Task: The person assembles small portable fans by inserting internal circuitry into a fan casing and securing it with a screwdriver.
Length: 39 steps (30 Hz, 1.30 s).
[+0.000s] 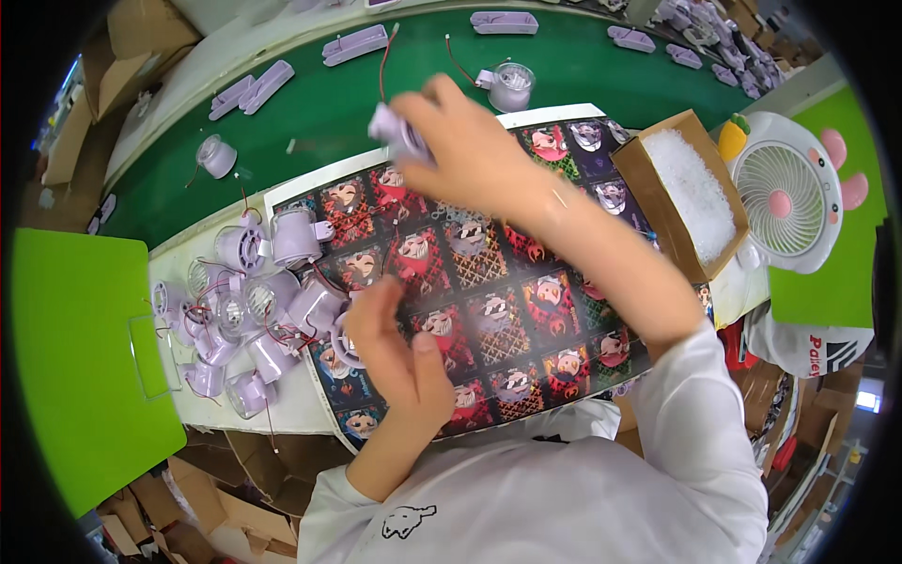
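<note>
My right hand (465, 146) reaches over the far edge of the picture-covered mat, closed around a lilac plastic fan part (402, 136). A thin red wire (385, 61) runs up from about that part; the hand and slight blur hide much of it. My left hand (399, 352) is over the mat's left side, thumb apart from the fingers, with nothing visible in its grasp. Right beside it, a lilac ring-shaped part (345, 340) is partly covered by the hand. A heap of lilac cup-shaped fan housings (263, 296) with red wires lies to its left.
Beyond the mat (489, 301) runs a green conveyor belt (310, 108) carrying lilac trays (355, 44) and a clear-topped lilac cup (511, 87). At right stand a cardboard box (691, 193) of small clear pieces and a white fan (785, 193). A green board (89, 367) flanks the left.
</note>
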{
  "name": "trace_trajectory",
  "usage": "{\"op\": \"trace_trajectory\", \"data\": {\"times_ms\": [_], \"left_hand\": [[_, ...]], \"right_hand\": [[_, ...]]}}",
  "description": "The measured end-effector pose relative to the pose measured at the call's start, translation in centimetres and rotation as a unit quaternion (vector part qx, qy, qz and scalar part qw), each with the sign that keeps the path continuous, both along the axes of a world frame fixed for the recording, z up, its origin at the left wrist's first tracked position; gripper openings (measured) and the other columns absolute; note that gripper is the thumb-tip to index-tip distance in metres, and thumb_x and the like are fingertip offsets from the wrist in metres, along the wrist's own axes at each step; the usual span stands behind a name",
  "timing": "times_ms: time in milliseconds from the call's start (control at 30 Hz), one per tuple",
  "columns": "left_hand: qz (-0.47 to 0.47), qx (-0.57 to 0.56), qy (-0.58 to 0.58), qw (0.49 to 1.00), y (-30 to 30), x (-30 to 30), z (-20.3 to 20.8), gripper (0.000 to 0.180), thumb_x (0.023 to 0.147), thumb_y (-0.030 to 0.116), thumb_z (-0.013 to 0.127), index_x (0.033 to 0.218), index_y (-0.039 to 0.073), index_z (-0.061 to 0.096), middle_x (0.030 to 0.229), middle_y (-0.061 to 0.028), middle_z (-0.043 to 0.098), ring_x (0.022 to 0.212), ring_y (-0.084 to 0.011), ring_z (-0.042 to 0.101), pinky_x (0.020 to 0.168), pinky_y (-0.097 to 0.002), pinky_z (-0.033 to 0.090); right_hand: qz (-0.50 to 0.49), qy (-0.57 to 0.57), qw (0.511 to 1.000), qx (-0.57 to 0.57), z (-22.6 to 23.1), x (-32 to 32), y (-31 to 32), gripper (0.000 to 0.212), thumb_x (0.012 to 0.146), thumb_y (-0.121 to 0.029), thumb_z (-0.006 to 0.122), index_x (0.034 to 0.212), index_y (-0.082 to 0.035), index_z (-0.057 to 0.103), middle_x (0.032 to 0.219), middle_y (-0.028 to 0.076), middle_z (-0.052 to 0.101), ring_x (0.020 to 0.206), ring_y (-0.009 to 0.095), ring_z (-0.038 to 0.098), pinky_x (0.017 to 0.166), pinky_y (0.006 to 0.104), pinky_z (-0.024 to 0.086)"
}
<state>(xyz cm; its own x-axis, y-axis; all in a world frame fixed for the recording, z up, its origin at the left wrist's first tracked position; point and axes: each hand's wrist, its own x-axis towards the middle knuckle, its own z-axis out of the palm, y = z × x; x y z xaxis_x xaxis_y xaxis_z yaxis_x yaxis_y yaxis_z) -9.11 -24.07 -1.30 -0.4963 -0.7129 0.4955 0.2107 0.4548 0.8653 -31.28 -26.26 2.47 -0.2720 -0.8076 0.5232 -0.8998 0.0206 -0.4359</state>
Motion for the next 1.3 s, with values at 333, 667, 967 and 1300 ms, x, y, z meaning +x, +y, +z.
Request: {"op": "trace_trajectory", "data": {"times_ms": [333,667,967,1300], "left_hand": [[-0.069,0.038,-0.186,0.979,-0.1,4.0,0.3,0.023,0.088,-0.004,0.046,0.103,-0.004,0.064,0.103,-0.0175,0.063,0.091,-0.0245,0.061,0.084,-0.0315,0.048],[-0.083,0.122,-0.001,0.989,0.5,2.1,-0.1,0.043,0.104,0.022,0.041,0.137,-0.006,0.043,0.135,-0.0203,0.051,0.121,-0.0308,0.056,0.102,-0.0456,0.045],[-0.113,-0.055,-0.185,0.975,1.3,4.1,-0.2,0.037,0.095,0.016,0.053,0.127,-0.004,0.056,0.116,-0.0232,0.061,0.103,-0.0397,0.060,0.092,-0.0451,0.047],[-0.116,-0.274,-0.217,0.930,2.2,2.3,1.7,0.030,0.075,0.007,0.071,0.105,0.005,0.069,0.112,-0.0107,0.064,0.113,-0.0349,0.057,0.092,-0.0478,0.047]], "right_hand": [[-0.269,0.164,0.927,0.204,1.3,-7.3,-4.3,0.040,0.079,-0.032,0.068,0.107,-0.003,0.068,0.117,0.023,0.060,0.111,0.039,0.056,0.088,0.0536,0.050],[-0.105,-0.071,0.992,-0.017,1.5,-2.1,6.9,0.057,0.071,-0.012,0.081,0.117,-0.001,0.049,0.109,0.017,0.058,0.097,0.025,0.063,0.081,0.0366,0.053],[0.053,-0.145,0.975,0.159,0.9,9.9,18.8,0.052,0.075,-0.006,0.075,0.123,0.003,0.054,0.123,0.020,0.054,0.114,0.039,0.052,0.094,0.0428,0.046],[-0.092,-0.128,0.971,0.178,-2.8,11.3,19.2,0.018,0.076,-0.001,0.068,0.090,-0.002,0.058,0.088,0.014,0.054,0.083,0.034,0.058,0.071,0.0425,0.049]]}}
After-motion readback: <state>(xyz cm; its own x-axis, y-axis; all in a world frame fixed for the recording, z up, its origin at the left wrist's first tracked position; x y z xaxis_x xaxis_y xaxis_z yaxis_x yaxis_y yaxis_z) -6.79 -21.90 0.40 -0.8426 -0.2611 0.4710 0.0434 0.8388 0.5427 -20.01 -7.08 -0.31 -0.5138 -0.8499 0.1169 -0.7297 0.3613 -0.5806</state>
